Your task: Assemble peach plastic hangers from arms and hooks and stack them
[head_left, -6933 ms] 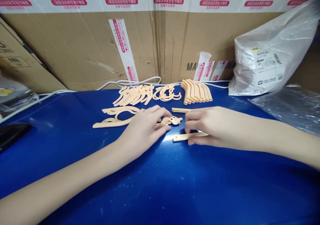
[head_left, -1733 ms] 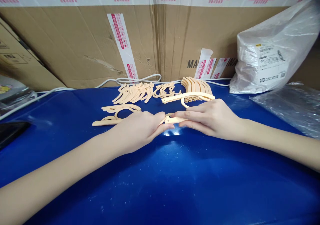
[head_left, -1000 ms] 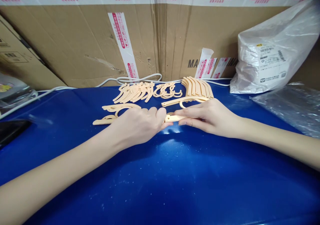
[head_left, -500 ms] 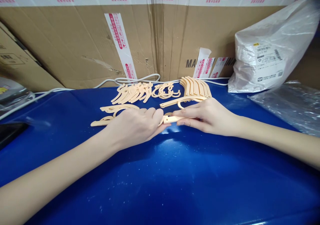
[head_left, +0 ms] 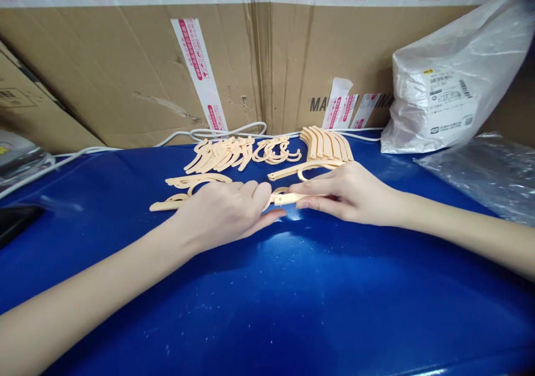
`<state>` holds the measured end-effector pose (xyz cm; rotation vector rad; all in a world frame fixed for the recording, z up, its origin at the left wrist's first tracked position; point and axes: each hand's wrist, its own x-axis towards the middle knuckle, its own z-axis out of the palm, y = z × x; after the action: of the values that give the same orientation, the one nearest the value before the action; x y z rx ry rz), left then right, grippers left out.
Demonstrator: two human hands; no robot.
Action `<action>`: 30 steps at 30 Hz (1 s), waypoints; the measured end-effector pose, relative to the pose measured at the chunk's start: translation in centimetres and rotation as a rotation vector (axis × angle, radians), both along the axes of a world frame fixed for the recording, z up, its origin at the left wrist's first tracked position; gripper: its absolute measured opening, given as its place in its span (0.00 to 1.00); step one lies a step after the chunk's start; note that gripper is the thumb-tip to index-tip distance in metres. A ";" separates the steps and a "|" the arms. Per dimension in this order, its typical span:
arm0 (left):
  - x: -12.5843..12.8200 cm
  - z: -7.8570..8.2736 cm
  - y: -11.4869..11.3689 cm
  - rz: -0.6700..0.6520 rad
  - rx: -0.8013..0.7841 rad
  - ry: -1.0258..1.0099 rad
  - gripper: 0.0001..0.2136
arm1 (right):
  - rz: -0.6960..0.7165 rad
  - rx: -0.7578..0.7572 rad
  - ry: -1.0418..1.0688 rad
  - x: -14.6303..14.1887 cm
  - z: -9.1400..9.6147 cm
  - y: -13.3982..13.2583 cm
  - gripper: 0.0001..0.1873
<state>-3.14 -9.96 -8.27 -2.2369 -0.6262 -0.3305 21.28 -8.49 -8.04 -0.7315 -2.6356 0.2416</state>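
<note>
My right hand (head_left: 340,195) pinches a beige plastic hanger arm (head_left: 285,199) between thumb and fingers; its end with a small hole points left. My left hand (head_left: 228,211) is closed at that end, its fingers curled round a hanger piece mostly hidden beneath them, thumb stretched along below. Just behind my left hand lie folded hanger parts (head_left: 169,204), and another hanger (head_left: 288,171) rests behind my right fingers. Farther back are a pile of curved hanger arms (head_left: 221,154), several hanger hooks (head_left: 276,150) and a neat row of hanger arms (head_left: 328,143).
Cardboard boxes (head_left: 125,64) stand along the back of the blue table (head_left: 267,298). A white cable (head_left: 179,135) runs at their foot. At right are a white plastic bag (head_left: 434,103) and clear plastic film (head_left: 480,170). A dark object (head_left: 19,223) lies at the left edge.
My left fingers have shifted slightly left, and a little more of the joint between the hanger pieces shows. My right hand keeps its pinch almost unmoved.
</note>
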 end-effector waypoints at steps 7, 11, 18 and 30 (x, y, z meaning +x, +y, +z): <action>0.1 -0.2 0.2 -0.034 -0.004 0.057 0.18 | 0.035 -0.145 0.027 -0.1 -0.3 0.2 0.17; 0.2 -0.2 0.1 -0.013 -0.011 0.075 0.17 | 0.030 -0.139 0.037 -0.2 -0.3 0.1 0.17; 0.7 -0.1 -0.4 0.013 -0.088 -0.069 0.25 | 0.007 0.029 0.007 -0.2 -0.2 -0.2 0.17; 1.1 -0.3 -0.9 0.004 -0.121 -0.126 0.19 | 0.011 0.368 0.063 -0.5 0.4 -0.4 0.18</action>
<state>-2.03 -10.89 -8.52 -2.3436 -0.7343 -0.4451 20.81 -8.86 -7.65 -0.5739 -2.5219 -0.2111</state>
